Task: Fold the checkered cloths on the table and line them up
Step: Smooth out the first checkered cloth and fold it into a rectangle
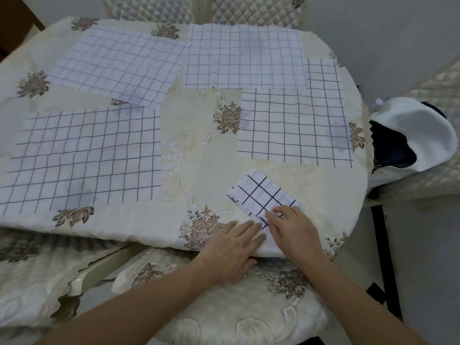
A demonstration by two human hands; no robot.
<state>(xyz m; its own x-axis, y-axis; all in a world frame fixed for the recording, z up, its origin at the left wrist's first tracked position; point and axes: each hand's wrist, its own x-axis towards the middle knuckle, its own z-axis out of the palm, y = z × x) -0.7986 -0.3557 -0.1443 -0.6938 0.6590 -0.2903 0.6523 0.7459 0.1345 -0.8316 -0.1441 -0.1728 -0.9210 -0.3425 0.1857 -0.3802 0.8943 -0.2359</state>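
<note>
A folded white cloth with dark checks (261, 192) lies as a narrow strip near the table's front right edge. My right hand (290, 226) rests on its near end, fingers bent over the fabric and pinching a fold. My left hand (232, 247) lies flat beside it at the table's edge, fingers straight, fingertips touching the strip's near corner. Several unfolded checkered cloths are spread flat: one at front left (84, 160), one at back left (119, 68), one at back centre (245, 56), one at right (295, 125).
The table wears a cream floral tablecloth (199, 155). A cushioned chair seat (224, 307) sits just below my arms. On a chair to the right rests a white and dark bag (413, 138). Quilted chair backs (251, 8) stand behind the table.
</note>
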